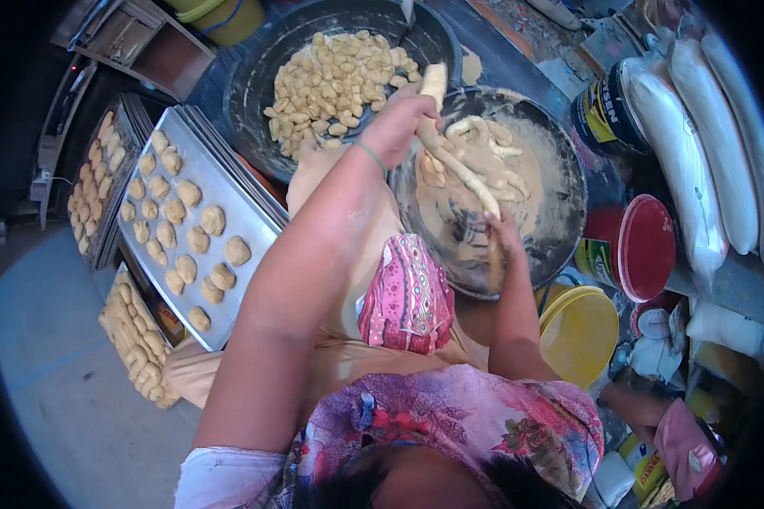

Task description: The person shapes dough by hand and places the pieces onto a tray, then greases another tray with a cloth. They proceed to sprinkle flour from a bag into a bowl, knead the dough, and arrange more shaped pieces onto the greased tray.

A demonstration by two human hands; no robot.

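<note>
A long rope of dough (460,170) stretches slantwise above a dark round basin (579,199). My left hand (401,125) is closed around its upper part, and a thick end sticks out past the fingers. Lower down, my right hand (505,235) grips the same rope, with a blurred length hanging below it. Inside the basin, more coiled dough strips (502,144) lie on a layer of flour. A larger dark basin (244,102) beyond my left forearm holds many small dough pieces (331,81). A pink patterned cloth (406,293) lies between my arms.
On the left, a metal tray (221,318) bears rows of dough balls, atop stacked trays; another filled tray (102,182) stands behind. Braided dough (136,339) lies below. To the right are a red-lidded bucket (647,248), yellow bucket (579,335), long white bags (675,153) and another person's limb (637,407).
</note>
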